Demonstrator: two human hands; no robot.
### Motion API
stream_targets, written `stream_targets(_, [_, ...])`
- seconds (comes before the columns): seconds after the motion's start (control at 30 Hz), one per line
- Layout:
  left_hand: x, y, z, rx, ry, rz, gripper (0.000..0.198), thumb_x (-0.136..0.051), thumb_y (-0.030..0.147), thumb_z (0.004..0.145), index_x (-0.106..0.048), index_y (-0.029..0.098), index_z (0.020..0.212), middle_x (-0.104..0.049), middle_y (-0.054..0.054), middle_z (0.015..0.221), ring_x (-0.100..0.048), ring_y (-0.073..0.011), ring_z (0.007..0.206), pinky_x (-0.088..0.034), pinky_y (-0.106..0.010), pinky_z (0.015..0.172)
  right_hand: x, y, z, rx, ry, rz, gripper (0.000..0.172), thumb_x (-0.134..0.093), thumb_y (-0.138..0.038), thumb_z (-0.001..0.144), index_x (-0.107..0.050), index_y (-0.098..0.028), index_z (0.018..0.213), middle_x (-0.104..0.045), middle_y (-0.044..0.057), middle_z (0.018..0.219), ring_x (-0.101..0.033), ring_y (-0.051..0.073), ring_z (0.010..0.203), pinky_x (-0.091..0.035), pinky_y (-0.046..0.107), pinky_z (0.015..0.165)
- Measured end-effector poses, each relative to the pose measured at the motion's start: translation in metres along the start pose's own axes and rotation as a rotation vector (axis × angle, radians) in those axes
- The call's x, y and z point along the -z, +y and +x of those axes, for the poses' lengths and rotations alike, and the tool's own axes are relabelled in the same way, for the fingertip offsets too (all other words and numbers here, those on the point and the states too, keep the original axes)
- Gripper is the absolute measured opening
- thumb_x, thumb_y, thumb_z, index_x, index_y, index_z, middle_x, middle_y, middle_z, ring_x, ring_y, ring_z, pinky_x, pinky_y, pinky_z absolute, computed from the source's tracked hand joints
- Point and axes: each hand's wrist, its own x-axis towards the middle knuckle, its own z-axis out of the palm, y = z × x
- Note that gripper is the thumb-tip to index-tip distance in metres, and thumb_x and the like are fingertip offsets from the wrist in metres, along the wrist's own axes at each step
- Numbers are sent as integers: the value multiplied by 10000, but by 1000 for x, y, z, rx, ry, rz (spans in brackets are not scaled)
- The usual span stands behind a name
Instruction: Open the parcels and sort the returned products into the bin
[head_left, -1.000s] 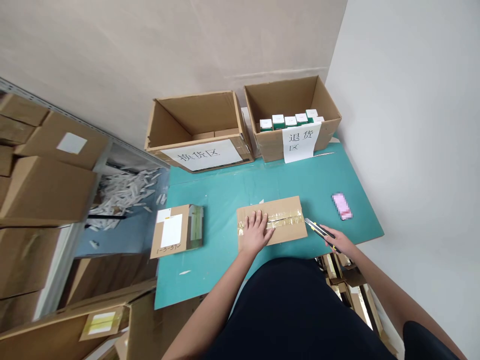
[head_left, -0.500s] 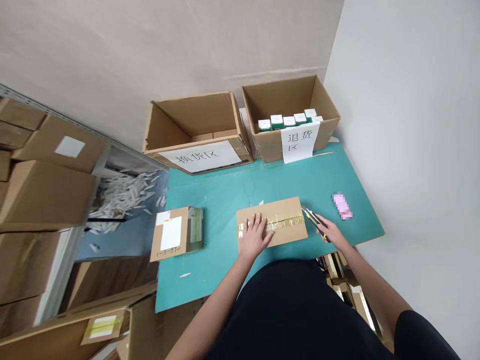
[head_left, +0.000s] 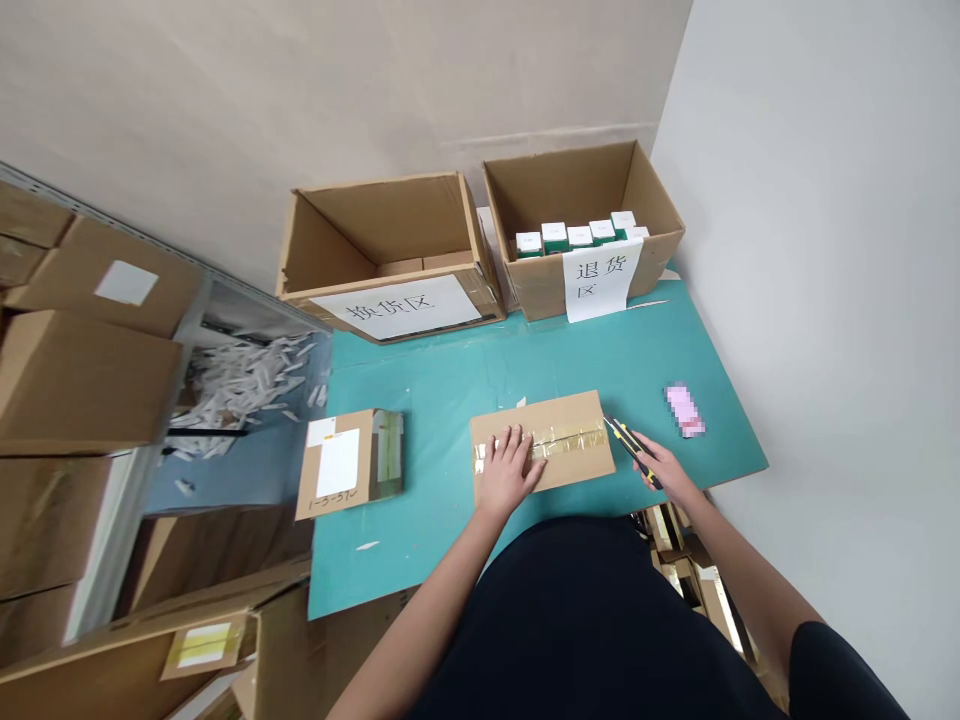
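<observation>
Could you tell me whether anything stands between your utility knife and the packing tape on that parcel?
Nothing visible does: the utility knife in the right hand has its tip at the right edge of the cardboard parcel, by the packing tape. The left hand rests farther along.

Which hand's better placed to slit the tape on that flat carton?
Right, probably: the right hand grips the yellow-and-black utility knife, its tip beside the carton near the end of the tape. The left hand lies flat on the carton, holding no tool.
</observation>
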Motion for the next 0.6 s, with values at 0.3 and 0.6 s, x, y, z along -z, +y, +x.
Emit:
stream_targets(0.3, [0,-1,0,13,-16,-10,542,-545,520,936,-589,179,1354,-494,-165,1529,-406,-366,1453,-249,-588,1209,-6,0,12,23,30,10,852,-668,-571,815,-400,-238,1551,-628,-21,754,-497,84,454,-354,194,367])
stream_targets(0.6, [-1,0,2,33,-16,-17,533,-541,534,937,-607,167,1318,-495,-178,1525,-414,-378,1445,-244,-598,1206,-7,-2,16,34,48,-57,820,-651,-568,824,-420,-242,1540,-634,-24,761,-505,83,452,-356,192,357])
